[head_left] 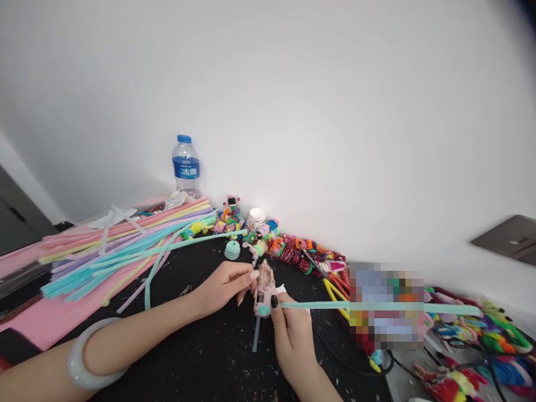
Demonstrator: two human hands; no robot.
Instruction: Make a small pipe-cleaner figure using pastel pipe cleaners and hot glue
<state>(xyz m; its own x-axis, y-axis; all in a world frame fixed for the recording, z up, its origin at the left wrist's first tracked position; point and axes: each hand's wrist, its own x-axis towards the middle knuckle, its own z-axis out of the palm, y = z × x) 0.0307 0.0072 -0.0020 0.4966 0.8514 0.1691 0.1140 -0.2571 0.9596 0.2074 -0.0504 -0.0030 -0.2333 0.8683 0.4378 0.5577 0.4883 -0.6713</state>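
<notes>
A pink hot glue gun (263, 279) points away from me at the middle of the black table, a clear glue stick (255, 335) jutting from its rear. My left hand (228, 287) is at the gun's left side, fingers curled and thumb bent in close to the nozzle end; what lies between the fingertips is hidden. Under the thumb of my right hand (293, 324), a long mint-green pipe cleaner (326, 305) is held, stretching far to the right. Its small rounded end (263, 310) shows over the gun's rear. The right fingers are mostly hidden behind the thumb.
Pastel pipe cleaners (138, 245) lie bundled at the left. A coiled mint piece (232, 250), a white cup (256, 218) and a water bottle (185, 167) stand behind. Colourful fuzzy figures (293, 251) line the wall. A black cable (355, 371) runs at the right.
</notes>
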